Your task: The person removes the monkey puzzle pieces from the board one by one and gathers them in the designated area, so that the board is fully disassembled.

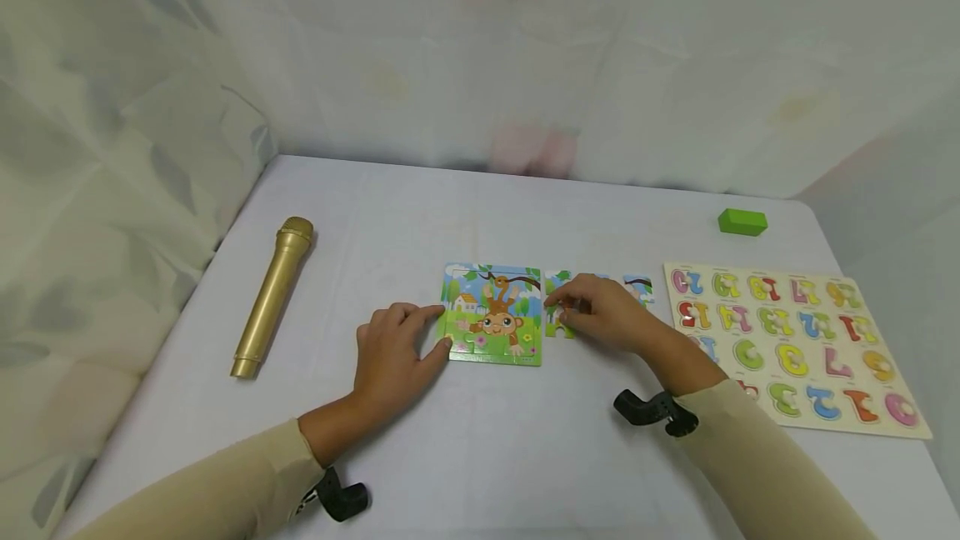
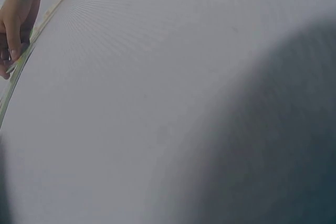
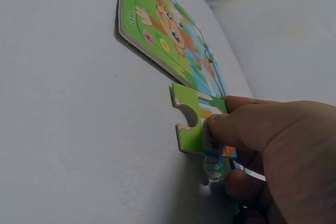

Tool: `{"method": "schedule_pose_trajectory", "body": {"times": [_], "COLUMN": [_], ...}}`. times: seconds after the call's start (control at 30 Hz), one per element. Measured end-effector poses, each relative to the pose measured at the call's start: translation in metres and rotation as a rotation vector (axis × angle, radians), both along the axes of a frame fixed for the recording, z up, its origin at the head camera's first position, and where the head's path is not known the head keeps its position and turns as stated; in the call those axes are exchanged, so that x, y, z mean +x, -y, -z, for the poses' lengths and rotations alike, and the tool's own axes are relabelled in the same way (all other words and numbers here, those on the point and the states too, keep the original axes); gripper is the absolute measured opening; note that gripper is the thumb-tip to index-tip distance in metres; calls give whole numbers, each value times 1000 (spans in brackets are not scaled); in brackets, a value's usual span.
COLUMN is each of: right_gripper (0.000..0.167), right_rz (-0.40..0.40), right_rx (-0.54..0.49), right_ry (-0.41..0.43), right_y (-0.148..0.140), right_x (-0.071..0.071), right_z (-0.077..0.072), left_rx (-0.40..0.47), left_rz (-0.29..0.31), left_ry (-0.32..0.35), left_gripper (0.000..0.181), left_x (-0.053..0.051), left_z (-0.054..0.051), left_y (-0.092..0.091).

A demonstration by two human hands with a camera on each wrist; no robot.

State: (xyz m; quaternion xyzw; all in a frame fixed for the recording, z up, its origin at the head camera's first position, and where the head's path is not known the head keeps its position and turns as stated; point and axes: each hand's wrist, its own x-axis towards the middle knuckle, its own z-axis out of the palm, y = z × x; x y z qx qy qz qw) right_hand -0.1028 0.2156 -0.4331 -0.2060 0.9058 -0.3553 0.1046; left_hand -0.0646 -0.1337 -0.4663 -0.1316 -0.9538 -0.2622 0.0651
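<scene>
A square monkey jigsaw puzzle (image 1: 487,348) lies flat on the white table, its picture showing a monkey hanging from a branch. At its left edge my left hand (image 1: 393,357) rests, with thumb and index finger spread and touching the border. My right hand (image 1: 615,315) pinches a green jigsaw piece (image 3: 190,141) between thumb and fingers, just right of the puzzle. Another loose jigsaw piece (image 1: 639,285) lies beyond that hand, and more pieces are partly hidden under it. The left wrist view shows mostly tabletop, with the right hand at its upper left corner.
A gold microphone (image 1: 273,298) lies at the left of the table. To the right is a wooden number board (image 1: 806,348), partly under the right forearm. A green block (image 1: 742,222) sits near the back right edge. Patterned cloth (image 1: 420,65) hangs behind.
</scene>
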Motion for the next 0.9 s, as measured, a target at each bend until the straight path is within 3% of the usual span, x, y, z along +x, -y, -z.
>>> {"method": "schedule_pose_trajectory", "body": {"times": [0.63,0.9], "right_gripper": [26,27], "right_rz": [-21,-18], "right_rx": [31,21], "right_ry": [-88,-79], "right_y": [2,2], "right_x": [2,3], "right_z": [7,1], "left_rx": [4,16], "left_rz": [0,13], "left_ry": [-17,-12], "left_gripper": [47,46], "left_x": [1,1], "left_z": [0,0], "left_y": [2,2]}}
